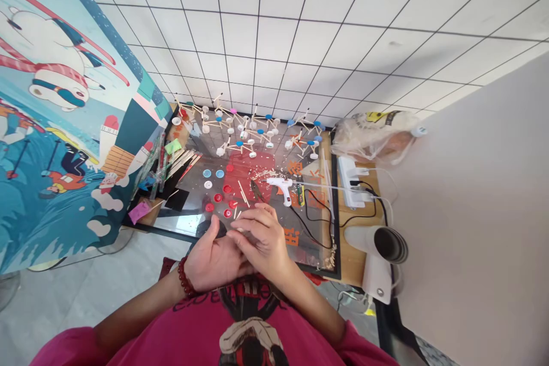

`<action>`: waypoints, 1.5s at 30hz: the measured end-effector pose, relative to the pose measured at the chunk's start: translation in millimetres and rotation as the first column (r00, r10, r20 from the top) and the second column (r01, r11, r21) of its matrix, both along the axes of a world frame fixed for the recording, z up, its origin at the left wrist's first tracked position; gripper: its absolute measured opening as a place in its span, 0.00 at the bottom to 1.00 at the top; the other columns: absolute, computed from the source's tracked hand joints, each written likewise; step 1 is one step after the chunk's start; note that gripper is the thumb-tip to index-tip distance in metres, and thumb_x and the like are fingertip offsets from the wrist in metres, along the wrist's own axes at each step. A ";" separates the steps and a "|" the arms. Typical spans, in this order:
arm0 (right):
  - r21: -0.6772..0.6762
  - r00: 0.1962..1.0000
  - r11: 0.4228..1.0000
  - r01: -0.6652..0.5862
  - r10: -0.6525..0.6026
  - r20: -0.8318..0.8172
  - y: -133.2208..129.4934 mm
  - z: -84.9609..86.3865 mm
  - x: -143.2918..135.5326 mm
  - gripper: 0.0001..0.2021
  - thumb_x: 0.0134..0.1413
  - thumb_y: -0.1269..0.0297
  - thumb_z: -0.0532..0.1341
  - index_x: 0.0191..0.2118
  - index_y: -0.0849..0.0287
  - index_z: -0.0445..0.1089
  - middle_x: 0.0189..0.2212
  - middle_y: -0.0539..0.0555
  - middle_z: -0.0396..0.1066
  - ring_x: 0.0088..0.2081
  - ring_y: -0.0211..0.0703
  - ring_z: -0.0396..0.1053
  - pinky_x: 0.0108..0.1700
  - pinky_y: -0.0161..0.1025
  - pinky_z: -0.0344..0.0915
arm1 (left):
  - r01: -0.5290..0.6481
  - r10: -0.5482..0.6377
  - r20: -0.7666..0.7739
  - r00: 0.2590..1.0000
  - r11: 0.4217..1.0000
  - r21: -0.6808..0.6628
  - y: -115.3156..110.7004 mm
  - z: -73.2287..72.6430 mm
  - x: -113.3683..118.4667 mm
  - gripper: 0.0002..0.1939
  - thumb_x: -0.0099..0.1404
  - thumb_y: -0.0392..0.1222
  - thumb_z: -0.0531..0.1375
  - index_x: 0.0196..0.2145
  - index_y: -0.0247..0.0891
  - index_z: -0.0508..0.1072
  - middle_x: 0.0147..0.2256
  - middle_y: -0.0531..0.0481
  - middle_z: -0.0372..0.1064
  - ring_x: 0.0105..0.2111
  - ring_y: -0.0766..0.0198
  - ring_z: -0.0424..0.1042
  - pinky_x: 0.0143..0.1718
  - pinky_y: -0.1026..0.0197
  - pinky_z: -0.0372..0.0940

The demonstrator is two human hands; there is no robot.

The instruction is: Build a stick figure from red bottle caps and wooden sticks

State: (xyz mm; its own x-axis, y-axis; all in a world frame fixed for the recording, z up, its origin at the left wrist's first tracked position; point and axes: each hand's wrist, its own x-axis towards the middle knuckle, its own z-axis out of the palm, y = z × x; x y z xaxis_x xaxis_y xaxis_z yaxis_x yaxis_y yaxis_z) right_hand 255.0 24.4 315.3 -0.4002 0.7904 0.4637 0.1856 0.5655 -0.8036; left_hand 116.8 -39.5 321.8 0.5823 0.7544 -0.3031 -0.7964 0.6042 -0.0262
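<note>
My left hand (217, 263) is turned palm up near the front edge of the table, its thumb spread away from the palm. Over its fingers lies my right hand (263, 243), thumb and fingertips drawn together on something small and pale that I cannot make out. Just beyond the hands are thin wooden sticks (243, 193), pliers (256, 190) and a white glue gun (281, 186) with its nozzle pointing left. Red bottle caps (218, 198) lie left of the sticks, with blue caps (219, 174) and a white cap (208, 185) behind them.
Several stick-and-cap models (261, 131) stand along the back of the table. Stick bundles (182, 164) lie at left. A power strip (354, 183), cables and a plastic bag (377, 137) are at right, near paper cups (388, 243). Wood scraps (268, 172) litter the middle.
</note>
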 end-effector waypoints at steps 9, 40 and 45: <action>0.132 0.998 0.991 0.007 -0.015 0.058 -3.5 0.1 -9.1 0.03 0.60 0.67 0.64 0.39 0.51 0.74 0.35 0.47 0.78 0.35 0.38 0.73 0.55 0.48 0.61 | -0.093 0.096 0.000 0.995 0.964 -0.248 -0.4 -0.3 4.4 0.21 0.68 0.53 0.59 0.50 0.34 0.72 0.43 0.49 0.78 0.48 0.65 0.75 0.53 0.65 0.64; -0.062 0.991 0.990 0.130 -0.129 0.022 6.4 -1.9 0.6 0.08 0.57 0.71 0.50 0.30 0.56 0.63 0.28 0.51 0.68 0.34 0.44 0.69 0.44 0.45 0.65 | -0.033 -0.008 -0.197 0.980 0.978 -0.207 5.9 20.4 10.2 0.38 0.70 0.66 0.43 0.55 0.29 0.71 0.49 0.37 0.74 0.54 0.46 0.71 0.52 0.51 0.65; -0.004 0.999 1.000 0.021 -0.021 0.031 6.6 -1.0 1.1 0.06 0.62 0.68 0.57 0.34 0.56 0.70 0.30 0.51 0.73 0.35 0.42 0.72 0.46 0.44 0.68 | -0.011 -0.028 -0.178 0.984 0.977 -0.213 6.3 21.2 9.2 0.39 0.69 0.67 0.43 0.54 0.30 0.71 0.48 0.36 0.74 0.54 0.46 0.70 0.54 0.49 0.63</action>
